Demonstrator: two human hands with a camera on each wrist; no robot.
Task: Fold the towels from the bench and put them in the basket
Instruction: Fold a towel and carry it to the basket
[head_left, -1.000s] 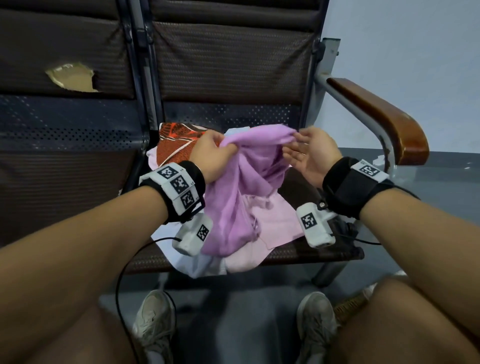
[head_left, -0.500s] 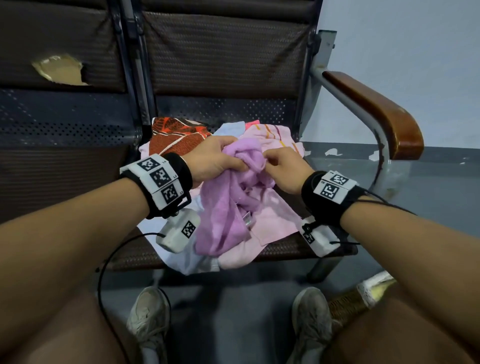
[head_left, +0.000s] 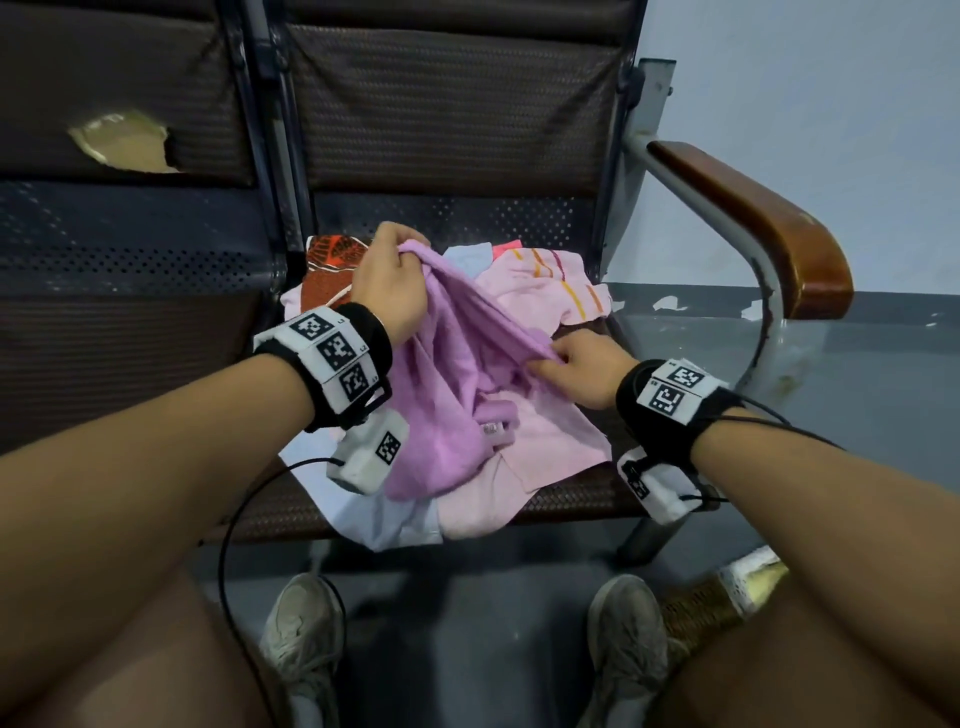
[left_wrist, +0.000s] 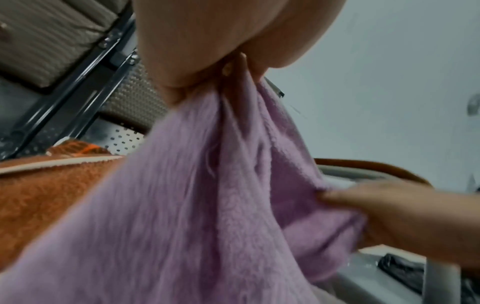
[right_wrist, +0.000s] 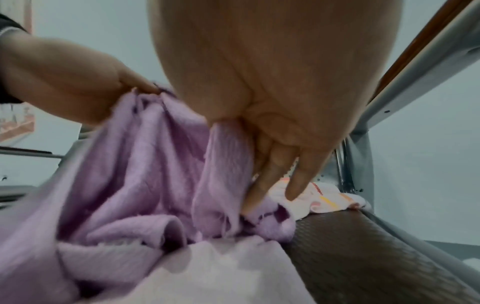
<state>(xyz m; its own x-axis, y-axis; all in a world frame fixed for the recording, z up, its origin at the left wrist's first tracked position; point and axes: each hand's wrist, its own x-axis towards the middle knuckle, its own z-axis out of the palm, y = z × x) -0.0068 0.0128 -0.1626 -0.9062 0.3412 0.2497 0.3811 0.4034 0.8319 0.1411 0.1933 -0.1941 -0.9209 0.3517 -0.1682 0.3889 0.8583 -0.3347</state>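
A purple towel (head_left: 457, 364) hangs over a heap of towels on the bench seat (head_left: 571, 499). My left hand (head_left: 395, 270) grips one end of it, raised above the heap; the left wrist view shows the cloth (left_wrist: 207, 195) bunched in that fist. My right hand (head_left: 561, 358) pinches the towel's edge lower and to the right, and in the right wrist view two fingers (right_wrist: 272, 174) point down along the cloth (right_wrist: 145, 174). Under it lie a pale pink towel (head_left: 540, 436), a pink striped towel (head_left: 545, 286), an orange patterned towel (head_left: 332, 270) and a white cloth (head_left: 363, 509).
The bench has a dark woven backrest (head_left: 457, 114), a torn spot (head_left: 124, 143) on the left seat's back, and a wooden armrest (head_left: 753, 223) on the right. My shoes (head_left: 306, 639) stand on the grey floor below. A woven object (head_left: 727, 597) lies by my right foot.
My hands were close together on the bunched towel. Now the left has lifted up and back while the right has slid down to the right, stretching the purple towel's edge between them.
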